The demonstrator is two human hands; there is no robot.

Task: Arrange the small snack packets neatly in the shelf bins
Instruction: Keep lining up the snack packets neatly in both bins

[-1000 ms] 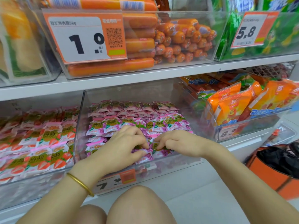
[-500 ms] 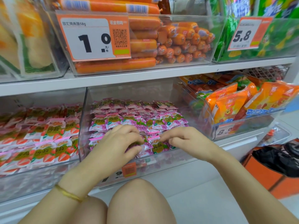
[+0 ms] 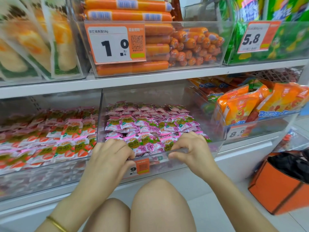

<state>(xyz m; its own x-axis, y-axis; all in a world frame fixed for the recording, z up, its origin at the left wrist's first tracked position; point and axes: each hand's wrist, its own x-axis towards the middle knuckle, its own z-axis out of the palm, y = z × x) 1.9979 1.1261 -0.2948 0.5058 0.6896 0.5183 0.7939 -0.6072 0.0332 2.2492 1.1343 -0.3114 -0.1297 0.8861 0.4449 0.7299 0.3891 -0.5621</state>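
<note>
A clear plastic bin (image 3: 215, 124) on the lower shelf holds rows of small pink snack packets (image 3: 150, 124) with green labels. My left hand (image 3: 110, 158) grips the bin's front rim at the left, fingers curled over the edge and thumb on the front wall. My right hand (image 3: 192, 149) grips the same rim further right, fingers hooked inside and thumb outside. The front row of packets lies between my two hands.
A neighbouring bin of red strawberry packets (image 3: 50, 141) sits to the left. Orange snack bags (image 3: 247, 104) fill the bin to the right. Orange sausages (image 3: 167, 46) are stacked on the shelf above. An orange box (image 3: 280, 186) stands on the floor at right. My knees (image 3: 158, 205) are below the bin.
Both hands have left the front packets, moved apart and taken hold of the bin's front rim. The view has shifted closer to the shelf.
</note>
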